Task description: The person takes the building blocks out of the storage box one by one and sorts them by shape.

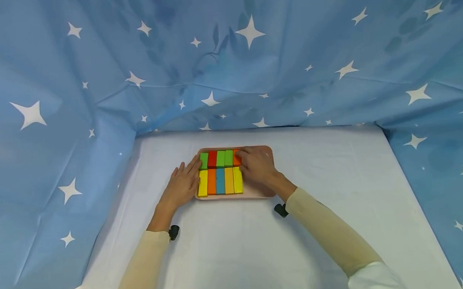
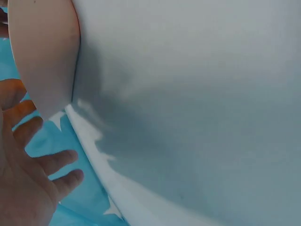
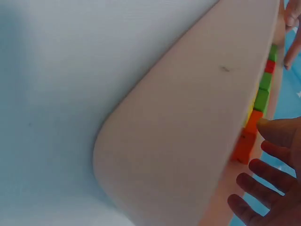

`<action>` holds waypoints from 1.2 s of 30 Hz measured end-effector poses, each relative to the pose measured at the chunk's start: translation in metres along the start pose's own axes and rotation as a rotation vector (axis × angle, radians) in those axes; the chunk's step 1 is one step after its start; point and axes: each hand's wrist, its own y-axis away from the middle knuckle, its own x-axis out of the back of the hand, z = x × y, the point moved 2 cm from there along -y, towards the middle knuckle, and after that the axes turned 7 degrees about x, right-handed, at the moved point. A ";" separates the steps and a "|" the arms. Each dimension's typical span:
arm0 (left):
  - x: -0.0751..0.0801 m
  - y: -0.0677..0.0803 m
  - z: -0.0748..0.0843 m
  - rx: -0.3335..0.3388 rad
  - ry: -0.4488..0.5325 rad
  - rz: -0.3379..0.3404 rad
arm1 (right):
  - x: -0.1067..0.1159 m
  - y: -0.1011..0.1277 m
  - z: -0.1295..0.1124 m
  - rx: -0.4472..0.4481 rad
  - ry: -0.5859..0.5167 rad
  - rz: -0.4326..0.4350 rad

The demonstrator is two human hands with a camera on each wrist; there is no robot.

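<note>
Blocks [image 1: 220,173]: painted wood by the look, matt. Tray [image 1: 261,190]: smooth pink plastic, matt. Counter [image 1: 236,247]: smooth, white. Backdrop [image 1: 228,67]: creased starred cloth.

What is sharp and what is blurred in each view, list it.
Head view: even, soft light, blocks and both hands crisp, backdrop lines bowed by the wide lens. Left wrist view: close and soft, the left hand blurred, a grey shadow across the table. Right wrist view: the tray fills the frame out of focus, the right hand blurred.
</note>
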 end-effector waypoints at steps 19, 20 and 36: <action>0.011 -0.004 -0.021 -0.041 0.124 -0.082 | 0.002 0.007 0.017 -0.113 -0.150 -0.016; 0.011 -0.004 -0.022 -0.040 0.136 -0.089 | 0.002 0.007 0.017 -0.113 -0.153 -0.019; 0.008 -0.003 -0.026 -0.069 0.126 -0.090 | 0.003 0.017 0.027 -0.133 -0.256 0.004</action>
